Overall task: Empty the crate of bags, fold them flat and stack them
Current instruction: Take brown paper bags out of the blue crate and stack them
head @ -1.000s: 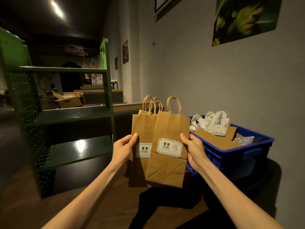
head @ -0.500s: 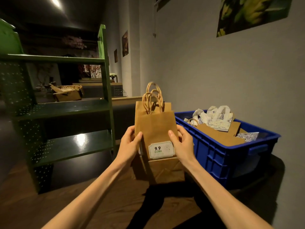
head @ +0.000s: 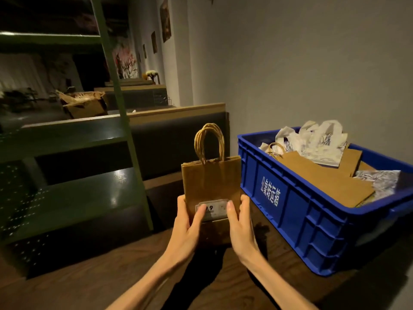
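Holding the brown paper bags upright just above the dark wooden table, I see both hands clasping the lower part of the flattened bundle: my left hand pinches the left edge, thumb across the white label, and my right hand pinches the right edge, thumb on the label's other end. Most of the bags rises above the grip toward twelve o'clock, the twisted paper handles bunched together at the top, while the folded bottom hangs below my fingers. How many bags are pressed together I cannot tell. At about two o'clock, just beside the bundle, the blue crate sits on the table, holding more brown bags laid flat and crumpled white plastic bags behind them. At ten o'clock stands a green metal shelf, and farther off a torn cardboard box.
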Action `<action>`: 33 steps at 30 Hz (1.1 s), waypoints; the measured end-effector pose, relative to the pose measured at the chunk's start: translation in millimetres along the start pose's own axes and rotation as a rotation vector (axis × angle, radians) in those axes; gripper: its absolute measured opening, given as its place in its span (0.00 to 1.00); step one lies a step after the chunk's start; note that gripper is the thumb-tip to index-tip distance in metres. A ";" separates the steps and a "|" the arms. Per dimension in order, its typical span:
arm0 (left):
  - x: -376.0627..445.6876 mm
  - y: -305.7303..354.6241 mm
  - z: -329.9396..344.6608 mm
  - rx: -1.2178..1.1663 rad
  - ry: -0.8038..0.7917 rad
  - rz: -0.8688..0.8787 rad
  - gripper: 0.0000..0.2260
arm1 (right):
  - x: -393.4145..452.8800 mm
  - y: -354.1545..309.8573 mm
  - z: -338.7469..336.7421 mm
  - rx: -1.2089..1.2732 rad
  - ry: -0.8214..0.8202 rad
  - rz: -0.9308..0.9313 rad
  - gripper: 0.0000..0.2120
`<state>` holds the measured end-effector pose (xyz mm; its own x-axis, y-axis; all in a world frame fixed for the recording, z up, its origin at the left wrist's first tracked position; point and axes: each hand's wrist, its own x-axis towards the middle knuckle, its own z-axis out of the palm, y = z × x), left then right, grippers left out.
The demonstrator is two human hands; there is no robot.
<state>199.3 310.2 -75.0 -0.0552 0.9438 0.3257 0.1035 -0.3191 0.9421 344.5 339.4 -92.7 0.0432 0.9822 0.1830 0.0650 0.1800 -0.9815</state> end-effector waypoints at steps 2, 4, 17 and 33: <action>-1.4 -6.0 -1.9 0.046 -0.045 -0.015 0.16 | 2.9 6.5 2.5 -0.023 -0.013 0.010 0.27; -9.2 -13.8 -3.5 0.094 -0.067 -0.028 0.18 | 1.6 19.5 2.6 -0.089 -0.021 -0.008 0.24; 33.4 71.7 8.9 -0.027 -0.028 -0.035 0.17 | 30.4 -67.6 -52.5 -0.285 -0.179 -0.146 0.14; 102.0 105.9 49.2 -0.026 -0.042 0.031 0.17 | 163.0 -128.8 -232.0 -1.344 -0.152 0.260 0.27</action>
<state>253.5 376.9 54.2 -0.0101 0.9362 0.3512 0.0789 -0.3494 0.9337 574.4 463.7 76.6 0.0993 0.9910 -0.0893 0.9804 -0.1128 -0.1616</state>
